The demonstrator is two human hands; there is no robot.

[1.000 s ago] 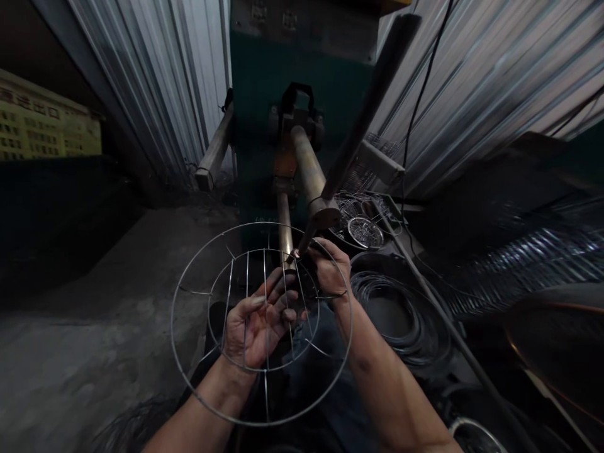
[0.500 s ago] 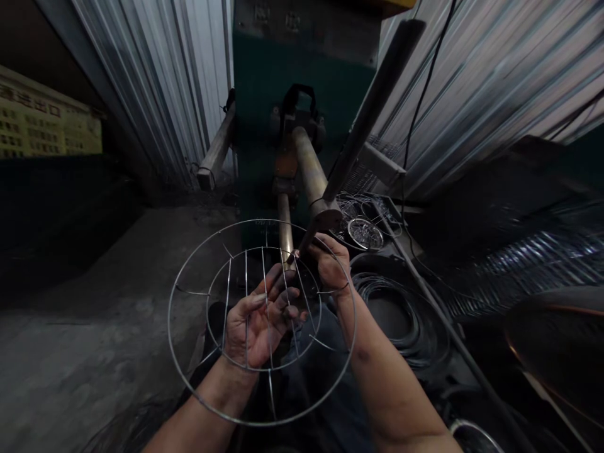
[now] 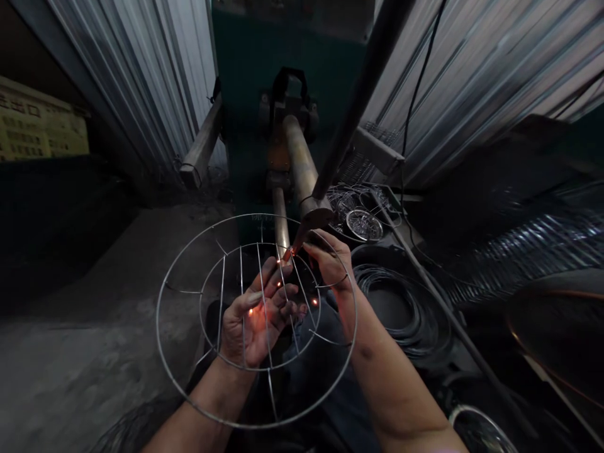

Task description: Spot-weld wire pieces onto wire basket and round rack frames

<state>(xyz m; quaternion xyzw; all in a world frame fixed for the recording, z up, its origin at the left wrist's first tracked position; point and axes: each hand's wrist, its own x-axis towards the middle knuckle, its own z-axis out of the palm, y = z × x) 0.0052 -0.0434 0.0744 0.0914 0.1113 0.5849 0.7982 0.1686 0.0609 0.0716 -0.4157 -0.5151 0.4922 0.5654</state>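
Observation:
A round wire rack [image 3: 257, 427], two rings joined by short spokes with straight bars across the inner ring, lies tilted between my hands and a spot welder. My left hand [image 3: 257, 321] is palm up beneath the bars, fingers partly curled, thumb against a bar, bearing the rack. At the far right of the inner ring my right hand [image 3: 330, 258] pinches the rack; its fingertips are partly hidden. The ring's far edge sits between the upper electrode [image 3: 301, 234] and the lower electrode arm [image 3: 281, 220]. Orange sparks glow there and over my left palm.
The green welding machine [image 3: 245, 69] stands ahead, with a thick upper arm [image 3: 302, 157] and a dark slanted bar [image 3: 358, 94]. Coiled wire [image 3: 396, 314] and a bowl of small metal pieces [image 3: 364, 225] lie at right. A yellow crate [image 3: 42, 126] is at left.
Orange sparks have appeared at the electrode tips and over my left hand. The upper electrode has come down onto the rack. My view has shifted slightly; both hands keep their hold.

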